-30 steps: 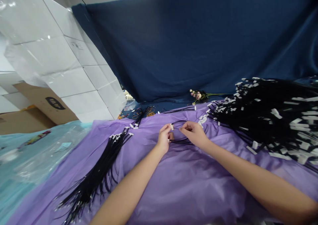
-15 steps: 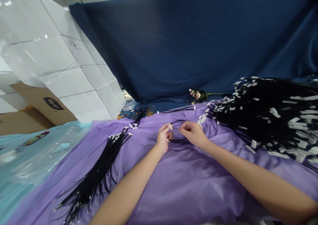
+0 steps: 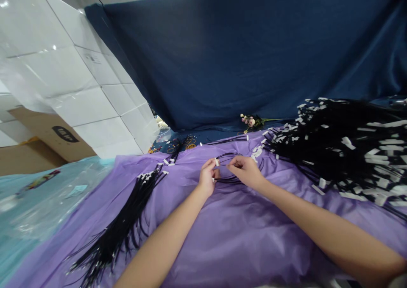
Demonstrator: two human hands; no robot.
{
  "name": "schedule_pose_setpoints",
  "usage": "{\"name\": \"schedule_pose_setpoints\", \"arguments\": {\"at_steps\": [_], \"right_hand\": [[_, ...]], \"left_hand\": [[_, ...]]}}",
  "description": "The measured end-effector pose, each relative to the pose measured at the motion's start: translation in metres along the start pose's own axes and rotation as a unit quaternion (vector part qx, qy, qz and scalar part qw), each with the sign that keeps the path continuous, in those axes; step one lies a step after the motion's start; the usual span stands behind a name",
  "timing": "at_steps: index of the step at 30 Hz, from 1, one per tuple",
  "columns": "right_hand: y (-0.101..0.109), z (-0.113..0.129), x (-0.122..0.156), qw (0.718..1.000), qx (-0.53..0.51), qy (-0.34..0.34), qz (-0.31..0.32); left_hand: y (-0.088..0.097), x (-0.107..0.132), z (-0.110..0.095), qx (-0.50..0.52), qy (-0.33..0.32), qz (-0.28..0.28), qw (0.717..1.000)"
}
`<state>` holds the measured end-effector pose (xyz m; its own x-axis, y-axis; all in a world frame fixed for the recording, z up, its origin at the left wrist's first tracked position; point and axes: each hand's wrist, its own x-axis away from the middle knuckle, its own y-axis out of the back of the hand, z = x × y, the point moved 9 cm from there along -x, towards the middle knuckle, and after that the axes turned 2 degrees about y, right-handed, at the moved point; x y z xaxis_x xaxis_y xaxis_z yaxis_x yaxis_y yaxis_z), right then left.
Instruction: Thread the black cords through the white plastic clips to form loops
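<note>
My left hand [image 3: 208,177] is closed on a white connector [image 3: 217,162] at one end of a black wire harness [image 3: 229,180]. A second white end shows lower, by the same hand's curled fingers. The wires bow to the right in a loop. With thumb and forefinger pinched, my right hand [image 3: 246,169] holds one thin black wire of that harness just right of the connector. Under both hands lies the purple cloth [image 3: 222,237]. To the left rests a bundle of black wires [image 3: 127,216] with white connectors at its upper end.
A large heap of black wire harnesses [image 3: 343,148] with white connectors lies at the right. Behind the table hang a dark blue cloth [image 3: 248,59] and lie artificial flowers [image 3: 249,120]. White boxes [image 3: 66,67] and a cardboard box [image 3: 60,135] stand left, near clear plastic [image 3: 47,214].
Both hands keep nearly the same pose around the harness. The whole view has shifted slightly, with things a little further left.
</note>
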<state>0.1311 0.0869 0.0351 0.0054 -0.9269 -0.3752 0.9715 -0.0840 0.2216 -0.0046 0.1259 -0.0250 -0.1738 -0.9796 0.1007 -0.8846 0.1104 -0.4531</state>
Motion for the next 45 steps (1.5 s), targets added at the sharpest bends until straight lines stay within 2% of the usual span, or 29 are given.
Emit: {"name": "schedule_pose_setpoints", "arguments": {"at_steps": [10, 22, 37, 45], "right_hand": [[0.003, -0.003, -0.001, 1.000, -0.013, -0.007, -0.016], [0.000, -0.006, -0.001, 1.000, -0.007, -0.007, -0.005], [0.000, -0.020, -0.006, 0.999, 0.032, -0.012, 0.002], [0.001, -0.019, -0.006, 0.998, -0.001, -0.060, 0.010]], "left_hand": [[-0.002, 0.002, -0.002, 0.001, -0.001, 0.001, 1.000], [-0.003, 0.002, -0.002, -0.008, -0.008, 0.004, 1.000], [0.001, 0.000, -0.011, -0.028, -0.075, -0.009, 0.997], [-0.003, 0.005, -0.017, -0.049, -0.099, -0.001, 0.994]]}}
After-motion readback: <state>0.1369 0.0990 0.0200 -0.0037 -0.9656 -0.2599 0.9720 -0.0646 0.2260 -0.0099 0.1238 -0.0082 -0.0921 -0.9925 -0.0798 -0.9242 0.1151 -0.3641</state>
